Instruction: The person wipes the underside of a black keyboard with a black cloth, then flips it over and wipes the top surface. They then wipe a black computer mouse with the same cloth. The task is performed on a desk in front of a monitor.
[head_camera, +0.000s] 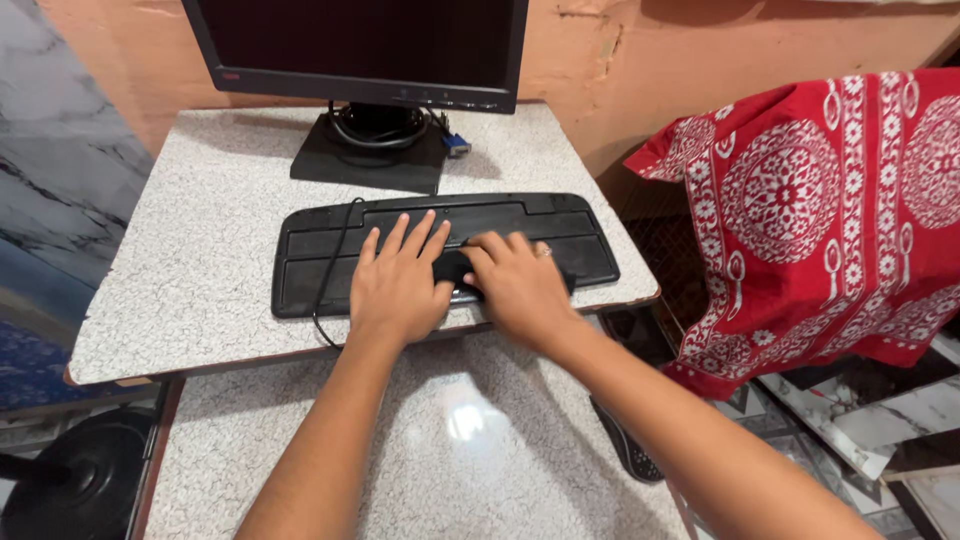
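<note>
Two hands rest on a black keyboard (445, 250) lying upside down near the front edge of the speckled surface (200, 260). The left hand (397, 285) lies flat with fingers spread; the right hand (515, 285) presses down beside it, fingers curled, grasping nothing. A dark monitor (365, 50) stands just behind.

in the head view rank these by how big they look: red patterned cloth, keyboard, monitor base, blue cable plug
1. red patterned cloth, cut off by the frame edge
2. black keyboard, partly covered by both hands
3. monitor base
4. blue cable plug

The cloth may sit nearer the camera, so only its apparent size is certain.
</note>
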